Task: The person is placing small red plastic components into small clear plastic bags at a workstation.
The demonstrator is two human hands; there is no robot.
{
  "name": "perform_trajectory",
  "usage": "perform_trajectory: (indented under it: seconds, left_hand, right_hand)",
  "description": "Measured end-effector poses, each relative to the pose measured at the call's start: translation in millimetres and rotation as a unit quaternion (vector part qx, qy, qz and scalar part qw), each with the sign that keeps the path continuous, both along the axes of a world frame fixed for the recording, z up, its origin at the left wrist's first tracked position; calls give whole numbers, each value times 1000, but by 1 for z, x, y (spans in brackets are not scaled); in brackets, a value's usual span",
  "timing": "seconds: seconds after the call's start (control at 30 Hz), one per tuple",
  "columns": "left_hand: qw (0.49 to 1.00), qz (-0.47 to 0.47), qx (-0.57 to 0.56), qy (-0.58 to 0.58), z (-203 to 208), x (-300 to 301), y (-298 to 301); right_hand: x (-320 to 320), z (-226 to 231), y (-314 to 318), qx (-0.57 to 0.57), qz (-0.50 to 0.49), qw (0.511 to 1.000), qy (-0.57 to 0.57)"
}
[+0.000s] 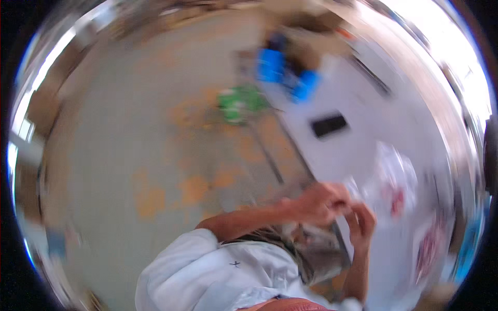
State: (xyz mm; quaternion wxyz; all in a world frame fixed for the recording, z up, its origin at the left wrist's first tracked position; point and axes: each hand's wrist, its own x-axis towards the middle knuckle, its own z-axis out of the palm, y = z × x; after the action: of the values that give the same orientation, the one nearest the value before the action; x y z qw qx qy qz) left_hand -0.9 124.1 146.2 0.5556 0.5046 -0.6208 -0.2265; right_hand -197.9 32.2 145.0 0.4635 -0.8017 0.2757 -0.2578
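My left hand reaches across to the right, its fingers curled closed. Against it, my right hand is closed too, with thumb and fingers pinched near the left fingertips. A whitish, see-through scrap shows just beyond the fingertips; motion blur hides what it is and which hand has it. Both hands are over the near edge of a pale table. Beside them on the tabletop lies a clear plastic bag with something red in or under it.
A dark flat rectangular object lies farther along the table. Behind it are blue boxes or packs and brown cardboard. A green and white bundle is left of the table edge. Red-printed clear packaging lies at the near right.
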Motion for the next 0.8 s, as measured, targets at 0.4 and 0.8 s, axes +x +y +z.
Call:
perform_trajectory:
  seconds: [0.4, 0.8]
  left_hand:
    - [882, -268, 241, 305, -41, -60, -95]
    - [897, -328, 271, 117, -27, -171, -75]
  right_hand:
    - [-91, -28, 17, 227, -265, 921, -174]
    - [-158, -29, 86, 143, -409, 891, -135]
